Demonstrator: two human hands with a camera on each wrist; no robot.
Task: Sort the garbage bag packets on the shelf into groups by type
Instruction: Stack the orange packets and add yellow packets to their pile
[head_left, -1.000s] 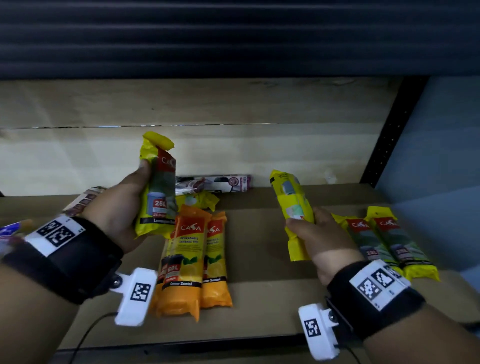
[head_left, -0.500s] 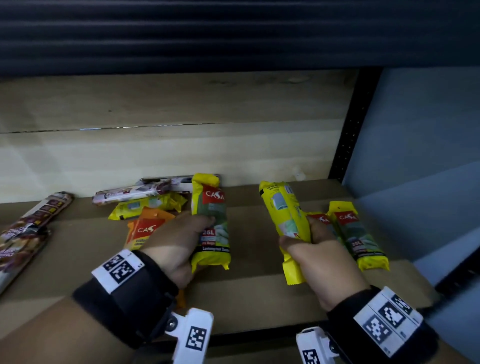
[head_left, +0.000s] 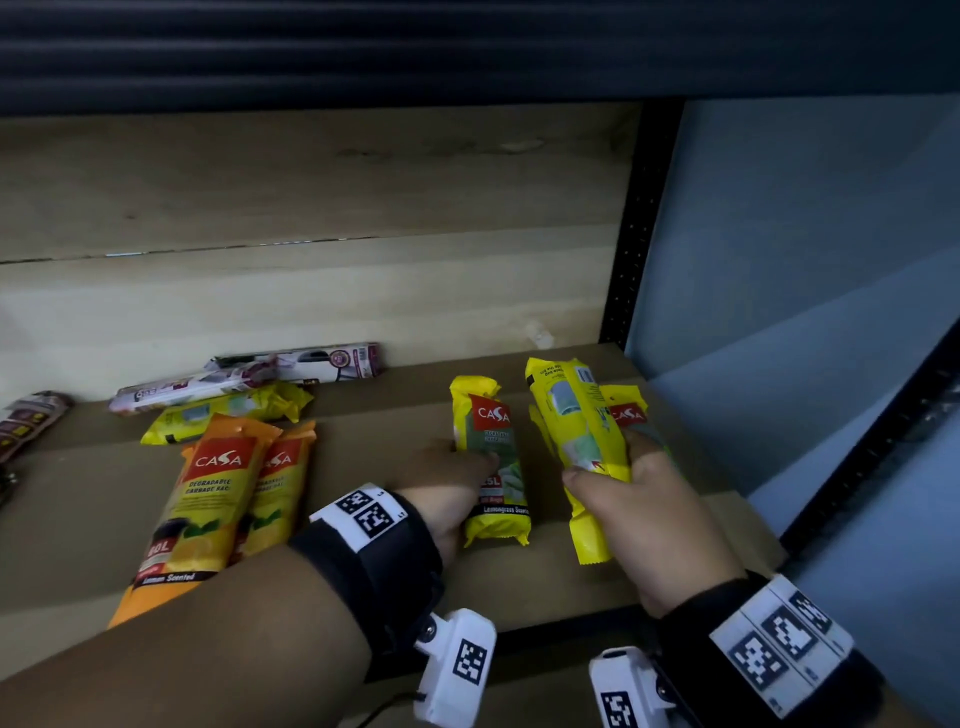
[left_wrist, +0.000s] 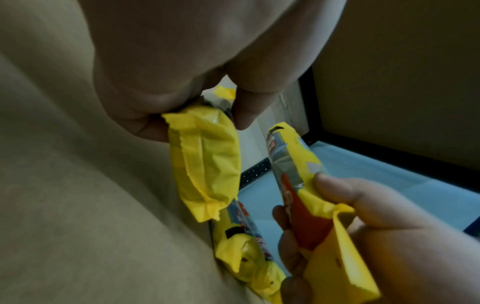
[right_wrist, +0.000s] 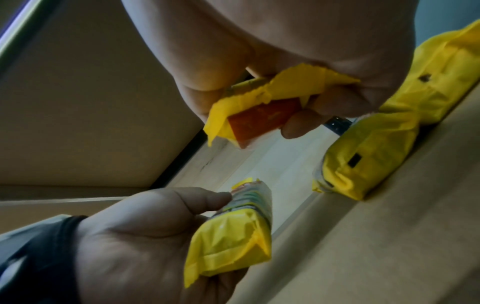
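Two yellow packets are in my hands, one each. My left hand (head_left: 449, 480) grips the green-labelled yellow packet (head_left: 493, 462), held low over the shelf (head_left: 363, 441). My right hand (head_left: 644, 514) grips a plain yellow packet (head_left: 582, 431), tilted above another yellow packet (head_left: 628, 410) lying by the right edge. Orange packets (head_left: 208, 499) lie to the left, well apart.
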